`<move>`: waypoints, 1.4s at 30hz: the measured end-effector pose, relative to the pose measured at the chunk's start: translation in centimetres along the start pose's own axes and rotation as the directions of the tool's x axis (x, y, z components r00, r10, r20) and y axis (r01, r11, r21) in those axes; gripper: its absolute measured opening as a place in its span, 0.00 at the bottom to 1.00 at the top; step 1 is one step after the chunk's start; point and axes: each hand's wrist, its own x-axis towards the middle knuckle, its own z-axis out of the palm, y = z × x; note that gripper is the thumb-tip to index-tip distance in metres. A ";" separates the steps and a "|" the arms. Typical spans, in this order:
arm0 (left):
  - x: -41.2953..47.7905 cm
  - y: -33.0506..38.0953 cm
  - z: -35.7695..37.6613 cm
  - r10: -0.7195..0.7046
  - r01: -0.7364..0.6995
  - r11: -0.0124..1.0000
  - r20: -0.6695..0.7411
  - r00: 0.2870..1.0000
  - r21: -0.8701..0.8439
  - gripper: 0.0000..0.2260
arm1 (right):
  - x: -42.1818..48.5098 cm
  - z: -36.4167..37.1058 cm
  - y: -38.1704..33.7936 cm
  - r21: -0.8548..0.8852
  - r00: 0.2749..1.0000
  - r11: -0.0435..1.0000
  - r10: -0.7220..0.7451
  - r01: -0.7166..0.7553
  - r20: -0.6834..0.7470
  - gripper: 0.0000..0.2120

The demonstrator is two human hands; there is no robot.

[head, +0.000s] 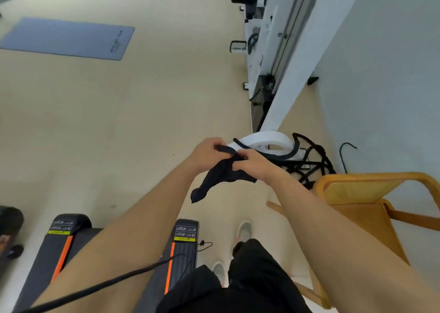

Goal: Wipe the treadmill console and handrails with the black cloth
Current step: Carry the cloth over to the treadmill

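The black cloth [220, 179] is held up in the air between both hands, bunched at the top and hanging down and toward the left hand's side, so its long axis runs slanting from the fingers to a loose tail below the left wrist. The left hand [206, 154] is closed on the cloth's upper edge; the right hand [256, 163] pinches the bunched part just beside it, the two hands nearly touching. It looks as though the cloth is being gathered or folded for use.

No wiping is under way here. The treadmill [183, 243] lies well below the hands, down by the person's feet, and only its dark deck end with orange stripes shows; console and handrails are out of view, so by my judgement the whole wipe is left to do.

Beyond the right hand lie a white machine base [264, 140] and tangled black cords [312, 165]; under the right forearm stands a yellow chair [357, 193].
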 end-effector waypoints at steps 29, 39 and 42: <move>7.5 -14.0 -38.4 -0.688 0.110 0.722 -0.691 0.220 -0.684 0.12 | 42.2 21.4 -40.9 -0.473 0.699 0.636 -0.150 0.609 0.699 0.17; -3.3 -20.4 -41.0 -0.827 0.036 0.543 -0.541 -0.152 -0.839 0.15 | 36.8 40.3 -45.7 -0.496 0.517 0.178 -0.102 0.850 0.850 0.18; -6.7 -21.4 -39.2 -0.851 -0.022 0.481 -0.460 -0.254 -0.876 0.16 | 34.2 44.8 -45.5 -0.410 0.413 0.078 -0.032 0.909 0.910 0.15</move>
